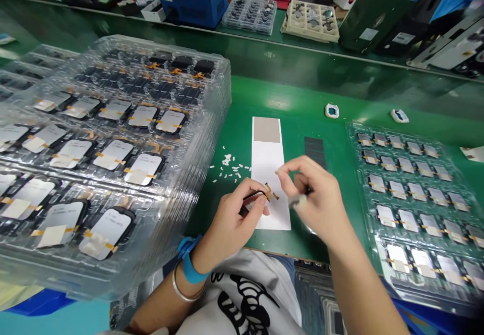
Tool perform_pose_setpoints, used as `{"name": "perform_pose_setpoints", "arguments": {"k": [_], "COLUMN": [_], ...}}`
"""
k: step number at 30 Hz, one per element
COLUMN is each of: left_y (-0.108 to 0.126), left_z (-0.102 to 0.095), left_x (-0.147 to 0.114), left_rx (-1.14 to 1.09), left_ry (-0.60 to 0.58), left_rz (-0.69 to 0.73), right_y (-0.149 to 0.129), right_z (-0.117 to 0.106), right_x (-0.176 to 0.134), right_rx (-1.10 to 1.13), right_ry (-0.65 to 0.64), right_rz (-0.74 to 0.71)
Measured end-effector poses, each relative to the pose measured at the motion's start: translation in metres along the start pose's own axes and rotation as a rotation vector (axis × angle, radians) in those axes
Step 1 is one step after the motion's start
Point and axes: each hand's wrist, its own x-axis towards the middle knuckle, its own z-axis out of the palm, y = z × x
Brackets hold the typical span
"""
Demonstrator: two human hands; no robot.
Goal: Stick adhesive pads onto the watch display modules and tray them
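My left hand [230,219] is closed around a small dark-edged display module [248,201], thumb and fingers pinching its sides. From the module's far edge a gold-and-black flex cable [271,191] sticks out over a white paper strip [266,158]. Just right of the cable, my right hand [317,201] is raised with thumb and forefinger pressed together. Something greyish and blurred shows by its curled fingers; what it is, or whether anything sits in the pinch, I cannot make out. Small white scraps [227,161] lie scattered left of the paper.
Stacked clear trays [204,138] of display modules rise high on the left. A single tray [372,214] of similar modules lies at right. A dark strip sheet [314,148] is behind my right hand. Two small white-framed pieces [331,111] sit below the shelf edge [264,42].
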Motion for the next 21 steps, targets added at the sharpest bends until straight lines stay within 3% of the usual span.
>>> {"name": "perform_pose_setpoints", "arguments": {"k": [6,9,14,18,21], "left_y": [-0.003,-0.004,-0.005,-0.004,-0.004], "left_z": [0.0,0.0,0.001,0.0,-0.001], "left_x": [-0.004,-0.003,-0.001,-0.001,0.0], "left_rx": [-0.054,-0.065,-0.099,-0.082,-0.061], "left_ry": [0.058,0.106,0.22,0.26,0.271], "left_rz": [0.01,0.005,0.044,0.069,0.064], "right_y": [0.011,0.013,-0.004,-0.01,-0.005], "right_z": [0.029,0.032,0.008,0.002,0.005], "right_x": [0.039,0.038,0.016,-0.002,-0.006], "right_rx": [0.022,0.108,0.096,-0.151,-0.205], "right_ry": [-0.224,-0.185,-0.052,-0.079,-0.107], "right_rz": [0.134,0.128,-0.151,-0.296,-0.339]}}
